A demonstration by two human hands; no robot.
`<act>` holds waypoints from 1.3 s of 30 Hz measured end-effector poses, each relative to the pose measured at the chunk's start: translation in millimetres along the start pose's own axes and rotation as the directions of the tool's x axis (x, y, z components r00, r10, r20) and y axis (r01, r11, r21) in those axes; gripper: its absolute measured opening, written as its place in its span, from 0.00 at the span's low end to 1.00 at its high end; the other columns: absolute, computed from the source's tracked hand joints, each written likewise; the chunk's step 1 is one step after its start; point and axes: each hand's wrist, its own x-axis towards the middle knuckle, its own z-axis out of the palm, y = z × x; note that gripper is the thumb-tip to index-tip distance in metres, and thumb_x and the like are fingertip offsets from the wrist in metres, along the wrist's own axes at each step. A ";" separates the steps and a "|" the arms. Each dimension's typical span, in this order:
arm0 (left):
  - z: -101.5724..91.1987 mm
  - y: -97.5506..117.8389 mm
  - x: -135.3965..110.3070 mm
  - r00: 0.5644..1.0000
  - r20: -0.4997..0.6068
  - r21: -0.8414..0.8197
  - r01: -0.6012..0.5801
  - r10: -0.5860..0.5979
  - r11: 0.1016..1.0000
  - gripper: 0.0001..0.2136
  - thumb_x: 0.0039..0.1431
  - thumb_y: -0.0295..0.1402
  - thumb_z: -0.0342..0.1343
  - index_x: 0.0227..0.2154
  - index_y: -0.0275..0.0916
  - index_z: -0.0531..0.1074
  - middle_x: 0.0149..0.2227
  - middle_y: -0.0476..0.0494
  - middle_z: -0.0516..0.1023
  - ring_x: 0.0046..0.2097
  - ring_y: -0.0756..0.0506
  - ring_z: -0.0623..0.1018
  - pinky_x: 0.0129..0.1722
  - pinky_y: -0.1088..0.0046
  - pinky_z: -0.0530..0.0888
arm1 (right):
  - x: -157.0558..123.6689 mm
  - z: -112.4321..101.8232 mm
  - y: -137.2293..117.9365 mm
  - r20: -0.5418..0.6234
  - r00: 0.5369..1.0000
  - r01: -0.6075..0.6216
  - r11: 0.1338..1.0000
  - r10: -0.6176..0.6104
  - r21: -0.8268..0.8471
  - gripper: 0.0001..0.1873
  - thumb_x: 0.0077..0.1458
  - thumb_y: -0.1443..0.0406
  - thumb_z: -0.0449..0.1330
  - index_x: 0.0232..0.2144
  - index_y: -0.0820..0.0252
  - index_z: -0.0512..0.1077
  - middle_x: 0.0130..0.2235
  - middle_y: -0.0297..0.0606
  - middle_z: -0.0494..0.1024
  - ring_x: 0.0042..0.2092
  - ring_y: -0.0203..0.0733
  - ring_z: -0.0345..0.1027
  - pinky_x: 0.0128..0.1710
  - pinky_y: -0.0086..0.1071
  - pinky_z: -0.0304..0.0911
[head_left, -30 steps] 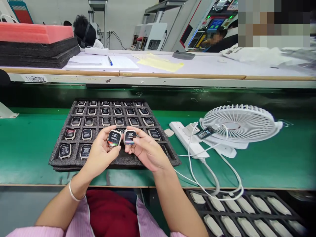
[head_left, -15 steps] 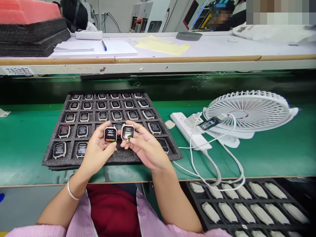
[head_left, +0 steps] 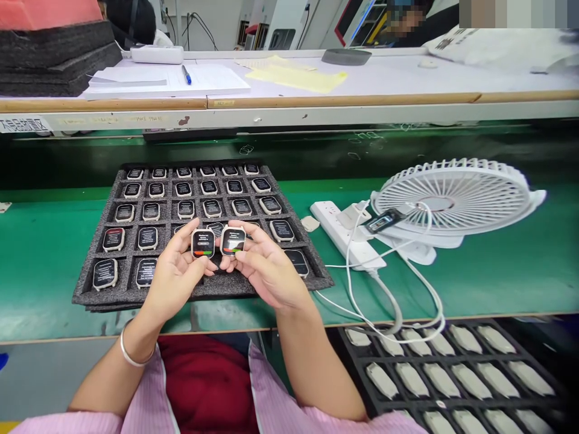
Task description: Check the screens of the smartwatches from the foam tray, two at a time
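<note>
My left hand (head_left: 174,274) is closed on a small smartwatch body (head_left: 203,243) with a lit screen showing a red and green bar. My right hand (head_left: 266,268) grips a second smartwatch body (head_left: 233,240) right beside it, screen up. Both hands hover over the near edge of a dark foam tray (head_left: 90,292) on the green bench. Several more watch bodies (head_left: 151,211) sit in the tray's pockets in rows. The pockets under my hands are hidden.
A white fan (head_left: 452,196) lies face up at the right, with a white power strip (head_left: 346,235) and looping cables (head_left: 398,313) beside it. A black tray of pale parts (head_left: 443,377) sits low at the right. A raised shelf (head_left: 289,108) with papers runs behind.
Both watch bodies have been tipped a little flatter toward me, still side by side. My head has dipped, so the whole scene sits slightly higher and further left in view.
</note>
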 end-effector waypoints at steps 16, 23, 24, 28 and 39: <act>-1.3 -0.8 -0.2 1.000 0.007 0.017 0.003 -0.003 1.000 0.29 0.58 0.28 0.62 0.62 0.43 0.64 0.52 0.39 0.78 0.32 0.52 0.80 0.32 0.76 0.80 | -1.0 -1.3 0.7 0.018 1.000 -0.004 1.000 0.004 -0.009 0.23 0.52 0.69 0.65 0.51 0.52 0.69 0.41 0.34 0.80 0.33 0.37 0.76 0.38 0.36 0.72; -2.0 -2.3 -0.7 1.000 0.018 0.031 -0.001 0.000 1.000 0.28 0.57 0.27 0.63 0.61 0.45 0.66 0.53 0.40 0.78 0.32 0.52 0.79 0.32 0.75 0.79 | -1.1 -0.9 0.8 0.021 1.000 0.001 0.999 0.000 -0.047 0.22 0.52 0.68 0.65 0.49 0.52 0.69 0.40 0.34 0.80 0.31 0.37 0.74 0.36 0.36 0.71; -1.9 -2.5 -0.7 1.000 0.023 0.030 -0.008 0.007 1.000 0.28 0.57 0.27 0.63 0.60 0.45 0.67 0.53 0.40 0.78 0.32 0.52 0.79 0.32 0.75 0.79 | -1.2 -0.7 0.9 0.023 1.000 0.005 0.999 -0.004 -0.051 0.21 0.52 0.69 0.64 0.49 0.52 0.69 0.39 0.33 0.79 0.31 0.37 0.74 0.36 0.35 0.71; -0.8 -2.2 -0.2 0.999 0.030 0.025 -0.037 0.036 0.999 0.26 0.56 0.26 0.62 0.57 0.44 0.68 0.51 0.42 0.78 0.32 0.53 0.78 0.32 0.77 0.78 | -0.9 -0.8 2.1 0.042 0.999 0.021 0.998 -0.019 -0.055 0.21 0.53 0.69 0.64 0.50 0.53 0.69 0.36 0.31 0.78 0.31 0.36 0.74 0.35 0.33 0.70; 1.1 -1.9 2.1 0.997 0.022 0.019 -0.072 0.072 0.997 0.24 0.56 0.22 0.59 0.55 0.42 0.66 0.48 0.43 0.79 0.34 0.54 0.78 0.32 0.80 0.76 | -0.5 -2.4 2.3 0.060 0.998 0.010 0.998 -0.006 -0.060 0.22 0.53 0.70 0.62 0.50 0.54 0.68 0.38 0.32 0.78 0.32 0.36 0.74 0.36 0.33 0.70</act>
